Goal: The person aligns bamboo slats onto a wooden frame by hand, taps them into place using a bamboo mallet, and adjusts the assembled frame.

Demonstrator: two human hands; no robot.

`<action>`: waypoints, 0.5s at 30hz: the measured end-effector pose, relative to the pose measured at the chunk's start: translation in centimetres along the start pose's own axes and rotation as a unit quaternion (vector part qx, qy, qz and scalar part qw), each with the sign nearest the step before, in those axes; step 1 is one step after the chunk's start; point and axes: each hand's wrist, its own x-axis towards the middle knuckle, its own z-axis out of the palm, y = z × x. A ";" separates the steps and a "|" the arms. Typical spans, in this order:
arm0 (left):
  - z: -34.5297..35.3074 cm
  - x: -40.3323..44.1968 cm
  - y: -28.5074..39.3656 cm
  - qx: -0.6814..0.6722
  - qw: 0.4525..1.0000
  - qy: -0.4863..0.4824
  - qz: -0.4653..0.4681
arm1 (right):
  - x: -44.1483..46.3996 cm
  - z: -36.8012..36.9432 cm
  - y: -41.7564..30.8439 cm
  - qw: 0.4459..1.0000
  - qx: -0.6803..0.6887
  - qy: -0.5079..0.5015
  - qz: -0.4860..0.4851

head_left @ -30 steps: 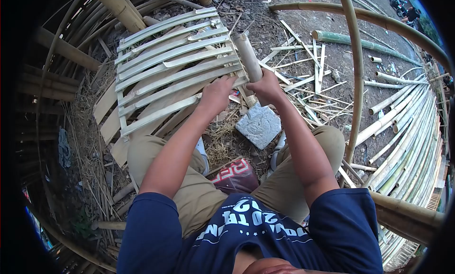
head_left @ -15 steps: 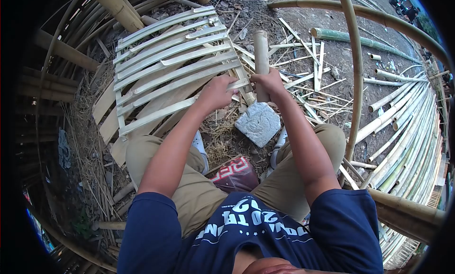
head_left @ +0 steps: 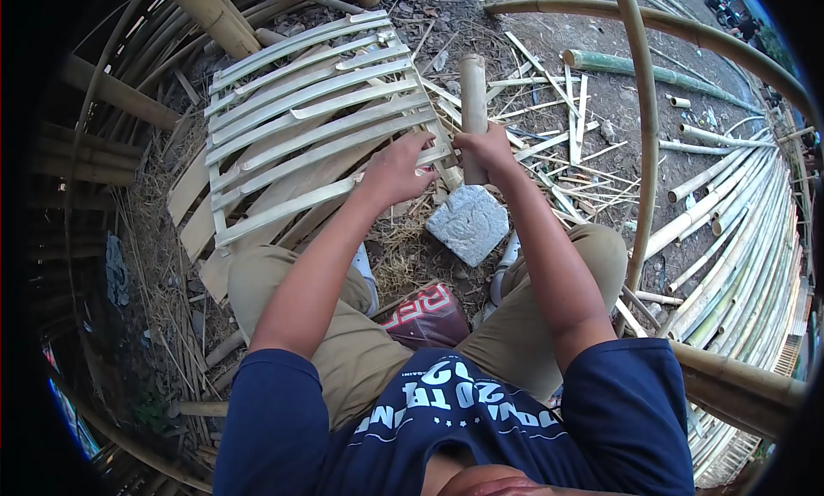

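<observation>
A rack of pale split-bamboo slats (head_left: 322, 105) lies to the front left, its slats joined to side strips. My left hand (head_left: 399, 172) is at the near right corner, its thumb and fingers spread apart around the end of a slat (head_left: 432, 155). My right hand (head_left: 487, 151) wraps across the lower part of a short, thick bamboo piece (head_left: 472, 88), beside the rack's side strip. Its fingertips are partly hidden. A grey stone block (head_left: 468, 224) sits just below my right hand, between my feet.
Flat boards (head_left: 193, 191) lie under the rack. Loose bamboo strips (head_left: 579, 144) litter the ground to the right. A stack of bamboo poles (head_left: 738, 238) lies farther right, behind an upright pole (head_left: 642, 136). A dark red printed bag (head_left: 425, 316) is between my legs.
My left hand has loosened from the slat end and drawn slightly back, its thumb and fingers now wider apart. My right hand and the thick bamboo piece are nearly unmoved.
</observation>
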 end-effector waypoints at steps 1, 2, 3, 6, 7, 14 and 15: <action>-0.2 -0.3 0.9 0.011 1.000 0.015 0.005 | 0.3 0.0 0.3 1.000 0.010 -0.004 0.002; 0.3 -0.4 1.1 0.035 0.998 0.035 0.031 | 0.6 -0.1 0.6 1.000 0.021 -0.008 0.004; 1.0 -0.5 1.0 0.060 0.995 0.054 0.057 | 0.6 -0.1 0.7 0.999 0.031 -0.012 0.007; 2.9 -0.7 0.9 0.105 0.985 0.106 0.088 | 0.7 0.0 0.9 1.000 0.018 -0.001 0.001; 3.3 -0.6 0.8 0.115 0.981 0.123 0.091 | 0.8 0.0 0.9 1.000 0.022 0.000 -0.002; 5.0 1.1 -0.7 0.120 0.978 0.161 0.065 | 1.7 0.2 1.7 0.999 0.019 0.045 -0.006; 5.0 1.4 -0.8 0.118 0.977 0.165 0.068 | 1.8 0.2 1.6 0.998 0.022 0.060 -0.001</action>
